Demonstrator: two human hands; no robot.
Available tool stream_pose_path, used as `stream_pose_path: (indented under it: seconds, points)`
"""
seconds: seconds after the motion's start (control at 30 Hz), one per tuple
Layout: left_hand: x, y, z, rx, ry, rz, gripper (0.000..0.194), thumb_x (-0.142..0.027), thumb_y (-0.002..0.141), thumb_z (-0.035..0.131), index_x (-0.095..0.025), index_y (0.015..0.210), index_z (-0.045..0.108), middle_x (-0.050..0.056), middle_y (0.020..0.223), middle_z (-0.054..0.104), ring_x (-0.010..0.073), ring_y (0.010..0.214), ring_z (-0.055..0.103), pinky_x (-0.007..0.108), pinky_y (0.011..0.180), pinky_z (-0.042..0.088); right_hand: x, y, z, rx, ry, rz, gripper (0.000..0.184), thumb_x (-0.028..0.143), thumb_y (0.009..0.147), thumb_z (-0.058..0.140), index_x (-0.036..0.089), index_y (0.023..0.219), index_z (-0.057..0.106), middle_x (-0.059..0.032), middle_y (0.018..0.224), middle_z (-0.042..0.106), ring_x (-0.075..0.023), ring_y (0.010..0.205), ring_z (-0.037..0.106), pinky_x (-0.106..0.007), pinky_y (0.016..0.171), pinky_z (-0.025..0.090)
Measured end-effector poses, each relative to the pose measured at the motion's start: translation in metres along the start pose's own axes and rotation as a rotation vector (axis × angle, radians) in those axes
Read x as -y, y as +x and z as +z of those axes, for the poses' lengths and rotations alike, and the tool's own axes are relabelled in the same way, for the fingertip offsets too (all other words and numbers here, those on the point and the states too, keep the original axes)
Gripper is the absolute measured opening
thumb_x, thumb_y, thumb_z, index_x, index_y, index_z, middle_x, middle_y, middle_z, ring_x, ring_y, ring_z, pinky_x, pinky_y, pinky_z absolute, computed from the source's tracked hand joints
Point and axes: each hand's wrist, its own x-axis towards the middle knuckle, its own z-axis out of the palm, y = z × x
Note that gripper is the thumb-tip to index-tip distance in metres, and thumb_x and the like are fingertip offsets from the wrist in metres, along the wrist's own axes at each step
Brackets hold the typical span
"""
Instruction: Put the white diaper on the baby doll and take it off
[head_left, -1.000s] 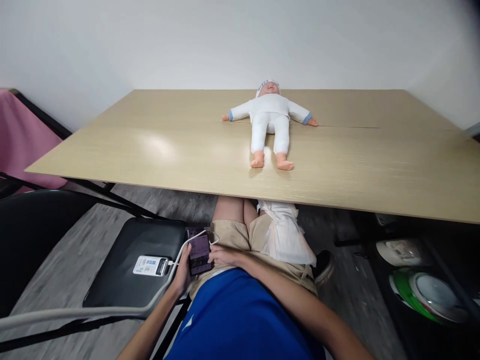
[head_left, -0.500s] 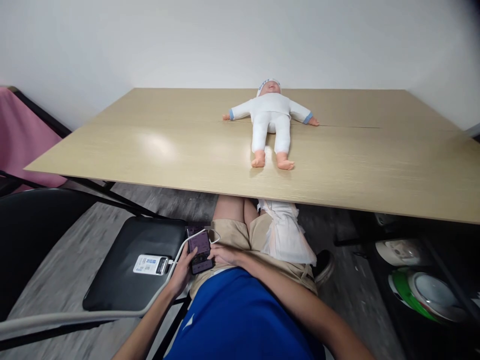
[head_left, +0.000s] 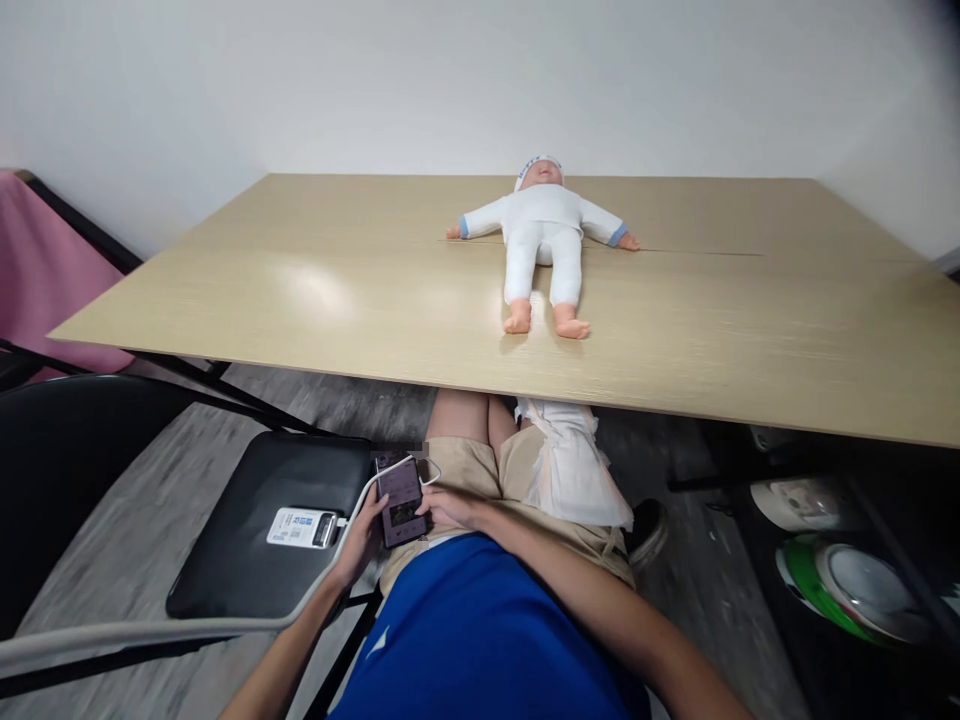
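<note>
My left hand is wrapped round the left edge of a dark phone held over my lap. My right hand rests curled against the phone's right side, fingers on it. A white cable runs from the phone to a white power bank lying on the black chair seat to my left. A folded white diaper lies on my right thigh. On the wooden table ahead, a baby doll in a white suit lies on its back, arms spread.
A pink cloth hangs over a frame at far left, beside a second black chair. Under the table at right sit a white-and-green round appliance and another white item. A black shoe shows by my leg.
The phone has tilted up a little in my hands and its screen looks lighter. The view has shifted slightly; the doll and table have not moved.
</note>
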Motion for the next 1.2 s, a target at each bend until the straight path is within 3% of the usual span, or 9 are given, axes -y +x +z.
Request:
stream_pose_path:
  seconds: [0.13,0.23,0.27,0.3,0.4,0.5,0.83,1.03,1.2]
  points:
    - [-0.002,0.0,0.004,-0.012,-0.034,-0.013,0.079,-0.06,0.082,0.084,-0.028,0.15,0.06,0.012,0.147,0.072,0.0383,0.144,0.063,0.055,0.12,0.051,-0.001,-0.001,-0.004,0.314,0.178,0.028,0.043,0.021,0.086,0.034,0.006,0.046,0.032,-0.0041,0.059,0.062,-0.0285,0.097,0.078,-0.036,0.061,0.048]
    - [-0.005,-0.002,0.008,-0.016,-0.033,-0.001,0.08,-0.062,0.083,0.083,-0.028,0.151,0.057,0.012,0.144,0.073,0.0381,0.142,0.064,0.056,0.119,0.052,-0.003,0.0,-0.006,0.569,0.348,0.099,0.027,0.021,0.09,0.055,0.006,0.068,0.061,-0.0056,0.084,0.076,-0.0275,0.111,0.076,-0.046,0.085,0.054]
    - [-0.006,-0.003,0.009,-0.016,-0.031,0.001,0.081,-0.062,0.083,0.083,-0.028,0.151,0.057,0.013,0.143,0.073,0.0379,0.141,0.064,0.056,0.119,0.052,-0.004,0.001,-0.006,0.619,0.387,0.113,0.015,0.022,0.087,0.067,0.008,0.08,0.068,-0.0066,0.095,0.079,-0.0267,0.115,0.075,-0.047,0.096,0.054]
    - [-0.007,-0.004,0.01,-0.017,-0.027,0.005,0.08,-0.063,0.083,0.083,-0.027,0.151,0.057,0.013,0.143,0.073,0.0377,0.141,0.064,0.056,0.119,0.052,-0.006,0.002,-0.006,0.646,0.411,0.122,0.016,0.022,0.081,0.077,0.011,0.092,0.072,-0.0076,0.104,0.08,-0.0259,0.117,0.074,-0.048,0.106,0.052]
    - [-0.01,-0.005,0.013,-0.018,0.002,0.014,0.076,-0.063,0.084,0.082,-0.027,0.147,0.06,0.012,0.141,0.074,0.0369,0.139,0.066,0.053,0.118,0.053,-0.01,0.005,-0.005,0.662,0.416,0.144,0.054,0.03,0.069,0.096,0.018,0.116,0.073,-0.0084,0.119,0.079,-0.0255,0.122,0.071,-0.05,0.121,0.047]
    - [-0.011,-0.004,0.015,-0.009,0.02,0.035,0.072,-0.063,0.084,0.081,-0.027,0.144,0.063,0.011,0.138,0.076,0.0353,0.136,0.068,0.052,0.117,0.054,-0.012,0.006,-0.006,0.672,0.403,0.165,0.066,0.041,0.073,0.097,0.019,0.13,0.07,-0.0082,0.12,0.078,-0.0266,0.126,0.068,-0.054,0.125,0.043]
    - [-0.01,-0.003,0.014,0.002,0.018,0.069,0.074,-0.069,0.083,0.082,-0.026,0.141,0.065,0.011,0.152,0.069,0.0365,0.149,0.058,0.052,0.124,0.047,-0.013,0.007,-0.006,0.649,0.406,0.185,0.073,0.049,0.072,0.098,0.02,0.133,0.07,-0.0065,0.121,0.078,-0.0272,0.125,0.067,-0.051,0.125,0.043]
    - [-0.011,-0.003,0.016,-0.003,0.046,0.108,0.07,-0.068,0.086,0.079,-0.025,0.139,0.068,0.012,0.149,0.071,0.0358,0.149,0.058,0.051,0.123,0.049,-0.02,0.007,-0.002,0.623,0.431,0.226,0.065,0.052,0.078,0.093,0.02,0.13,0.071,-0.0066,0.117,0.077,-0.0265,0.124,0.07,-0.05,0.121,0.046]
    - [-0.01,-0.001,0.014,-0.018,0.039,0.108,0.065,-0.067,0.085,0.081,-0.026,0.134,0.07,0.009,0.146,0.072,0.0339,0.151,0.056,0.05,0.128,0.045,-0.019,0.008,-0.004,0.652,0.457,0.204,0.067,0.05,0.071,0.097,0.02,0.126,0.072,-0.0072,0.121,0.077,-0.0261,0.123,0.069,-0.048,0.121,0.046]
